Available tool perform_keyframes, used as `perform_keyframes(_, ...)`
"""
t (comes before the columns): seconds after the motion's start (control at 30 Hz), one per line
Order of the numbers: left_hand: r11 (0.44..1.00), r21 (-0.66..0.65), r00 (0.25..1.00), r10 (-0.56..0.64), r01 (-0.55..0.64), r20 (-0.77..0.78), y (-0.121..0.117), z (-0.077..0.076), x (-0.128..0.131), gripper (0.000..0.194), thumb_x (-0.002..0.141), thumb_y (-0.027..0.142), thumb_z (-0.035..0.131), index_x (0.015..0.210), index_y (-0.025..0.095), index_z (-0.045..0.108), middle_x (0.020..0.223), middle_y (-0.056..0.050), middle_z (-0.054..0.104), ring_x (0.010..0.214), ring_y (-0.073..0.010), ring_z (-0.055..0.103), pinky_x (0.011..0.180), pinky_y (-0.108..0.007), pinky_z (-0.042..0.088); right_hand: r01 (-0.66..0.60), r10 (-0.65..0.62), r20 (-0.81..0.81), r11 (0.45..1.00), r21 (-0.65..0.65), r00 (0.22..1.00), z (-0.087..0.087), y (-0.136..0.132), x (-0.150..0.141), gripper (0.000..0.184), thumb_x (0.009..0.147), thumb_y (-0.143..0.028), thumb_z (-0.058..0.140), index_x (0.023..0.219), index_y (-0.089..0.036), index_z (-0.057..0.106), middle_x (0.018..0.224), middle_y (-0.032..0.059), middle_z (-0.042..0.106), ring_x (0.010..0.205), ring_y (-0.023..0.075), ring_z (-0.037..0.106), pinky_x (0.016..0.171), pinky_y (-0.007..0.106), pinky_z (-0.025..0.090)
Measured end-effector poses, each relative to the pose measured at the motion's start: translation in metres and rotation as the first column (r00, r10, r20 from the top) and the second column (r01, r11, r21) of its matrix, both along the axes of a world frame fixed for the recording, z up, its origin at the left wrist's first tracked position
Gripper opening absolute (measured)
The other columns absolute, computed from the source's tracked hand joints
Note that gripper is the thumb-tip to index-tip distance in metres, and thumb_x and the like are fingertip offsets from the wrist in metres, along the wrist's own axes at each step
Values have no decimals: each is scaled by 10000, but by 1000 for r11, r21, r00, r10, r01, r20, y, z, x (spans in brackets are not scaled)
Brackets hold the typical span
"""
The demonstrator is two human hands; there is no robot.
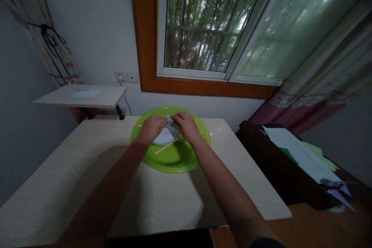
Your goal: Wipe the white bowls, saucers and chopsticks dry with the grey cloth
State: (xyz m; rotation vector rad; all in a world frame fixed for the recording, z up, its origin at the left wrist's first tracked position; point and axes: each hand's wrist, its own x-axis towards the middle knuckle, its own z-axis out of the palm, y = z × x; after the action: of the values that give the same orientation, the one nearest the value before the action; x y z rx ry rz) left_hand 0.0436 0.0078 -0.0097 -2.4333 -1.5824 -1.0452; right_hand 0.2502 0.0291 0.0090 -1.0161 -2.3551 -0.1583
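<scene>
Both my hands meet over a round green plastic tray [168, 164] on the table. My left hand [154, 127] and my right hand [186, 124] have their fingers closed on a small light grey-blue piece [169, 120] between them; it looks soft, but its kind is not clear. Just below them, a white plate or shallow bowl [165, 136] lies in the tray, partly covered by my hands. A pale wooden stick, perhaps chopsticks [165, 147], slants from the plate's edge onto the tray floor.
The tray stands near the back of a pale wooden table [165, 201]. A small raised shelf [58, 95] with a sheet of paper [85, 93] is at the left rear. Behind are a wall socket [121, 76] and a window [215, 27]. Papers [299, 155] lie on a dark surface at right.
</scene>
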Motion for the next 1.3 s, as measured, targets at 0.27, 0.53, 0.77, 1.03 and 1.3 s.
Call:
perform_keyframes(0.27,989,70,990,123,-127,68,-5,0,-2,166,930,319,613,875,246,752,892,-109,748,867,-285,642,803,-381,436,229,-227,-38,970,79,973,-1,2,8,201,939,-269,661,1129,-256,724,1070,99,699,1021,295,514,849,409,402)
perform_keyframes(0.53,980,92,984,172,-175,47,-3,2,-8,173,935,271,594,882,239,756,922,-100,756,878,-285,640,811,-386,442,344,-338,-105,938,46,935,-3,7,20,204,932,-244,665,1125,-250,728,1086,112,682,1031,312,469,845,422,397)
perform_keyframes(0.77,997,49,998,67,-66,-17,-9,4,3,220,960,268,546,987,218,759,950,-129,742,922,-292,648,827,-388,445,119,-119,6,992,42,993,3,-3,3,234,950,-273,647,1171,-250,719,1101,106,686,1061,303,493,919,436,392)
perform_keyframes(1.03,988,29,967,144,-154,211,-10,7,1,209,977,251,519,974,235,727,996,-101,711,938,-272,635,850,-362,426,256,-250,-94,965,61,964,1,-2,6,222,948,-286,651,1158,-256,716,1121,112,690,1064,322,472,903,457,376)
perform_keyframes(1.3,972,58,962,215,-228,168,-3,7,-9,237,989,216,475,1013,200,710,1036,-121,691,997,-288,609,916,-389,428,352,-339,-156,934,66,928,-5,8,18,218,944,-275,654,1153,-265,717,1122,110,685,1087,333,447,889,465,377)
